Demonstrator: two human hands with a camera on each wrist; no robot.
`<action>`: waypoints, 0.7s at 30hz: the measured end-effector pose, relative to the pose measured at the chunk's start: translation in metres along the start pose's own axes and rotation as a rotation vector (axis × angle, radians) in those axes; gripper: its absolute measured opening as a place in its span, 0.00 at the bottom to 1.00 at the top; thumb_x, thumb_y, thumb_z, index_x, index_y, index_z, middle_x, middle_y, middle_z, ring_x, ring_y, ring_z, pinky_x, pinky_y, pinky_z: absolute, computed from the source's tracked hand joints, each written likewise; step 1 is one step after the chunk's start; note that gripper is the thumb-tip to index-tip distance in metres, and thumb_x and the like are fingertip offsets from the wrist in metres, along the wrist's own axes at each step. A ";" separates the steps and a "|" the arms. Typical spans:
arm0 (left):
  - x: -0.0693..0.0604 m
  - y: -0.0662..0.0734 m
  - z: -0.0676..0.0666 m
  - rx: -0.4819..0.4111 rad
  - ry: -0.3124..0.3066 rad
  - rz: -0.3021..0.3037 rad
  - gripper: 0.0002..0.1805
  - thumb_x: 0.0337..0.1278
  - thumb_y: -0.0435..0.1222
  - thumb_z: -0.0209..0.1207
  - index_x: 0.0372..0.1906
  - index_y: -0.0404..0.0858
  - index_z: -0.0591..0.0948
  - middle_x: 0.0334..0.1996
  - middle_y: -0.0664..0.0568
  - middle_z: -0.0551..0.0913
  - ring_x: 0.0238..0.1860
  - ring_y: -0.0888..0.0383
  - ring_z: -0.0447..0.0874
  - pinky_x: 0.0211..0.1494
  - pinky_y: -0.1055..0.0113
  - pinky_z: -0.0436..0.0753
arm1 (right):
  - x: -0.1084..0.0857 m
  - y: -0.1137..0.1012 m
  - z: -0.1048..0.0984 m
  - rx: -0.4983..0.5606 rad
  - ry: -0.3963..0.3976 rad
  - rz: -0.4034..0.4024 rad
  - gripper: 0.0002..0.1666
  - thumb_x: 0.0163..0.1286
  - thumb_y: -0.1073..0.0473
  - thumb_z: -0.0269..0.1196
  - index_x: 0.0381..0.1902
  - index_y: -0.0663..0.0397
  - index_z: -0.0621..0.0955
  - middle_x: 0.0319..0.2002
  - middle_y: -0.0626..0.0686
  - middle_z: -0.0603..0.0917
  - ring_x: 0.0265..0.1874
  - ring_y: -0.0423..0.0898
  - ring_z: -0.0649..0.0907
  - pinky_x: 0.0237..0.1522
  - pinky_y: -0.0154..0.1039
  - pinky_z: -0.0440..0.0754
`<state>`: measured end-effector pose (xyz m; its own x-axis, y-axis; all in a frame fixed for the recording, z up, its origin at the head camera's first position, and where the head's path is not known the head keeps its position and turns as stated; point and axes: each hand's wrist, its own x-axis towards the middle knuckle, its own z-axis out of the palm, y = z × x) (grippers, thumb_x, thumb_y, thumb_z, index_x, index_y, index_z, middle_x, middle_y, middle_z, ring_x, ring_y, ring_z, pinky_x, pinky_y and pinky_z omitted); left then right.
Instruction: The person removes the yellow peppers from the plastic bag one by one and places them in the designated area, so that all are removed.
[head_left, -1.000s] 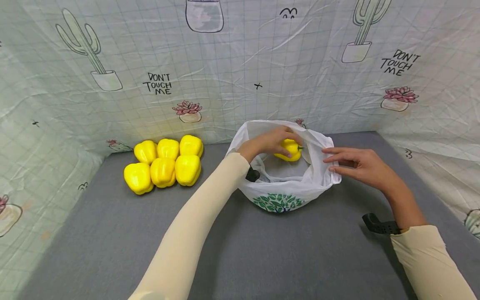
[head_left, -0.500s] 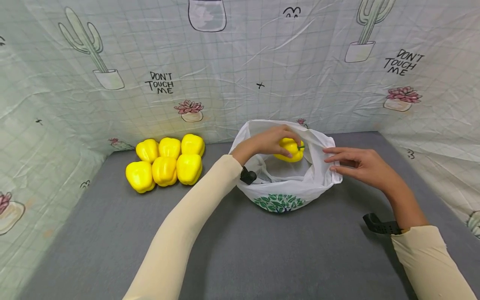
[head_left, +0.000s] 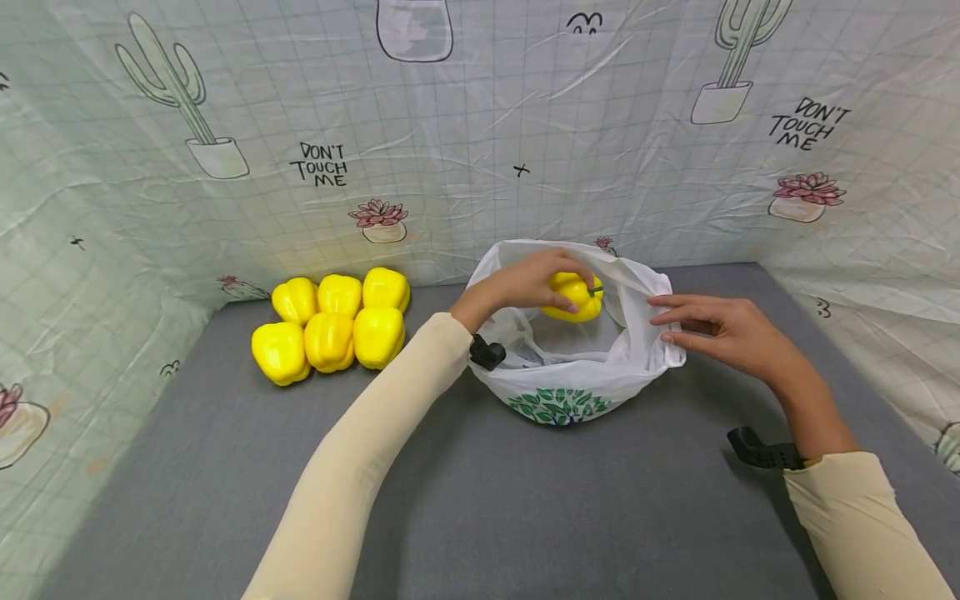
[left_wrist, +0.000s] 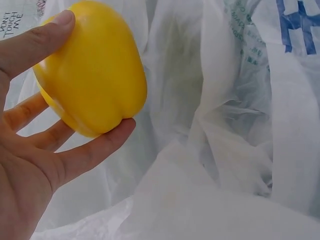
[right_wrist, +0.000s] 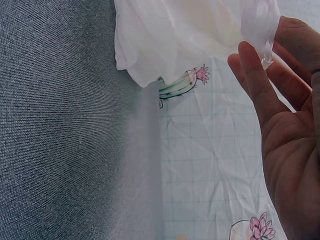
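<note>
A yellow bell pepper (head_left: 576, 302) lies in the grip of my left hand (head_left: 525, 282), inside the mouth of a white plastic bag (head_left: 637, 373) with a green leaf print. In the left wrist view the thumb is on one side of the pepper (left_wrist: 97, 70) and the fingers curl under the other. The stem shows on its right in the head view. My right hand (head_left: 723, 329) holds the bag's right rim; in the right wrist view the bag's edge (right_wrist: 257, 25) runs between its fingers. The bottom of the bag is partly hidden.
Several more yellow bell peppers (head_left: 328, 342) stand in two rows to the left on the grey tabletop (head_left: 525, 517). A white cloth (head_left: 480, 125) with cactus drawings rises behind the table and along both sides. Each wrist wears a black strap (head_left: 765, 452).
My left hand and its bell pepper have shifted slightly left and up within the bag's mouth. The right hand and the bag have stayed almost still.
</note>
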<state>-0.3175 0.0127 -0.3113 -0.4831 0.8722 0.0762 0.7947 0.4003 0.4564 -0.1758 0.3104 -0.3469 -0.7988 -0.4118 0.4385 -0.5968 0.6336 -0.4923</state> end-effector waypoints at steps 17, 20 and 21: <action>-0.018 0.011 -0.016 -0.111 0.120 0.037 0.20 0.60 0.41 0.71 0.57 0.46 0.84 0.62 0.53 0.79 0.62 0.57 0.72 0.63 0.68 0.72 | 0.001 -0.002 -0.001 0.030 -0.004 -0.023 0.20 0.59 0.72 0.73 0.49 0.52 0.89 0.60 0.52 0.84 0.54 0.23 0.79 0.48 0.17 0.76; -0.024 0.013 -0.017 -0.127 0.161 0.039 0.20 0.60 0.42 0.71 0.57 0.46 0.84 0.61 0.54 0.79 0.60 0.57 0.73 0.62 0.67 0.74 | 0.000 -0.002 -0.001 0.028 -0.004 -0.020 0.20 0.60 0.72 0.73 0.49 0.52 0.89 0.60 0.52 0.84 0.53 0.24 0.79 0.48 0.17 0.76; -0.026 0.013 -0.017 -0.133 0.177 0.040 0.21 0.60 0.42 0.71 0.58 0.46 0.84 0.61 0.54 0.79 0.60 0.57 0.73 0.61 0.67 0.74 | 0.000 -0.001 -0.001 0.023 -0.003 -0.020 0.20 0.60 0.72 0.73 0.49 0.52 0.89 0.60 0.52 0.84 0.53 0.24 0.79 0.48 0.17 0.76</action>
<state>-0.3009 -0.0099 -0.2920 -0.5185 0.8191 0.2453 0.7647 0.3158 0.5616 -0.1751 0.3099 -0.3457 -0.7866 -0.4265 0.4465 -0.6146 0.6099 -0.5002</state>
